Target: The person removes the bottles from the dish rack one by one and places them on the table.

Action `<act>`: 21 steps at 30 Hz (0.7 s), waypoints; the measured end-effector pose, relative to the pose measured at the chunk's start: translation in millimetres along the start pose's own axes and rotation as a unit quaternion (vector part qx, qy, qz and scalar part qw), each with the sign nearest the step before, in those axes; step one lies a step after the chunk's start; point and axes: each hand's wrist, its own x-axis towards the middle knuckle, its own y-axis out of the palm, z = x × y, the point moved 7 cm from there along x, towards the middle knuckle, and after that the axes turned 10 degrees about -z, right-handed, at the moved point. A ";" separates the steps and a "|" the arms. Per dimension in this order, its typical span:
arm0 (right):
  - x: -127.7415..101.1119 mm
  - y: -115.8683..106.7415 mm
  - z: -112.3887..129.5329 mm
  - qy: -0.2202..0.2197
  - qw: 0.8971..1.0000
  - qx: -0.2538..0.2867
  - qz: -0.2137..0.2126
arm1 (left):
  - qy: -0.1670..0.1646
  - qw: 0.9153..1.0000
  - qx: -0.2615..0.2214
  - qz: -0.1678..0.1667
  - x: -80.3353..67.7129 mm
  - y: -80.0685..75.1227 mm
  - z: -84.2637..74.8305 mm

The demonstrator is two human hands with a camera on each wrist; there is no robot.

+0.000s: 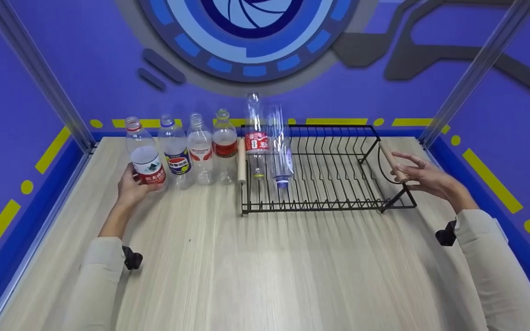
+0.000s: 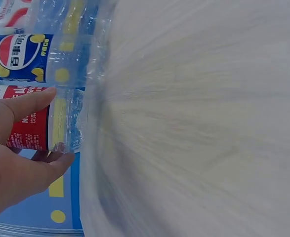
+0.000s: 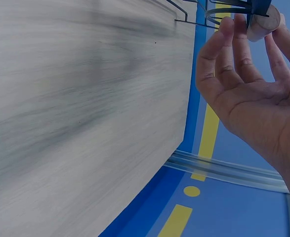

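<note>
Four clear plastic bottles stand in a row at the back left of the wooden table. My left hand (image 1: 137,183) grips the leftmost one, a red-label bottle (image 1: 147,161), by its lower part. In the left wrist view my thumb and fingers (image 2: 61,126) wrap that red-label bottle (image 2: 33,131), beside a Pepsi-label bottle (image 2: 21,54). A black wire dish rack (image 1: 338,202) sits at centre right, with two bottles (image 1: 256,138) standing neck down at its left end. My right hand (image 1: 410,171) is open beside the rack's right wooden handle (image 1: 393,162), fingers (image 3: 233,44) close to the handle's end (image 3: 264,22) and holding nothing.
The Pepsi-label bottle (image 1: 176,154) and two more bottles (image 1: 213,147) stand between the held bottle and the rack's left wooden handle (image 1: 241,166). Blue walls and metal posts (image 1: 476,69) close in the table (image 1: 265,266) at the back and sides.
</note>
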 end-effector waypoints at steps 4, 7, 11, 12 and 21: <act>-0.5 1.1 -0.5 -0.001 1.000 0.003 0.001 | -0.005 1.000 0.009 0.013 5.6 4.3 6.2; -0.9 1.7 -0.5 0.000 1.000 0.001 0.004 | 0.003 0.999 0.024 0.026 9.1 7.3 8.2; -2.1 1.3 -0.3 0.002 1.000 -0.007 0.007 | 0.016 0.998 0.040 0.045 11.8 10.6 8.0; -2.5 1.1 0.0 0.003 1.000 -0.007 0.006 | 0.019 0.998 0.042 0.048 12.1 11.0 7.6; -0.9 1.8 -0.9 0.011 1.000 -0.006 0.006 | 0.035 0.996 0.039 0.067 10.5 8.9 8.5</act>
